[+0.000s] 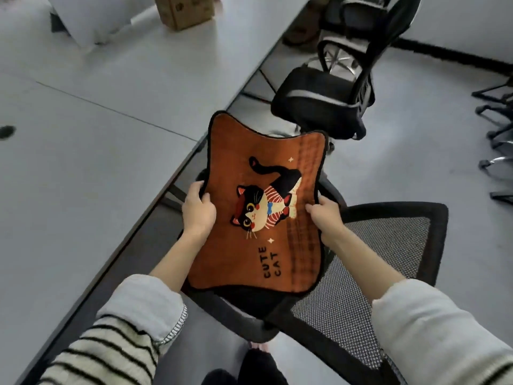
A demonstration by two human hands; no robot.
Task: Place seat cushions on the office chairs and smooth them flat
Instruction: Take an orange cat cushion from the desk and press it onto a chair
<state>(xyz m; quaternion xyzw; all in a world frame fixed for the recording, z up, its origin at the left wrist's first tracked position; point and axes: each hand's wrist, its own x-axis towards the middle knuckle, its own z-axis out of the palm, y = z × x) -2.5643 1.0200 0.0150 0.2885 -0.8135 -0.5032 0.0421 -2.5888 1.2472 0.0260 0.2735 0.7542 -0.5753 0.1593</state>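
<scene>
An orange seat cushion with a black border, a cat picture and the words CUTE CAT is held over the near office chair. My left hand grips its left edge, thumb on top. My right hand pinches its right edge. The chair's mesh backrest with its black frame lies to the right of the cushion, and a strip of its black seat shows under the cushion's near edge. I cannot tell whether the cushion touches the seat. A second black office chair stands farther back.
A long grey desk runs along the left, its edge close to the chair. A cardboard box and a white pillow-like bundle sit at its far end. More chair bases stand at the right on the grey floor.
</scene>
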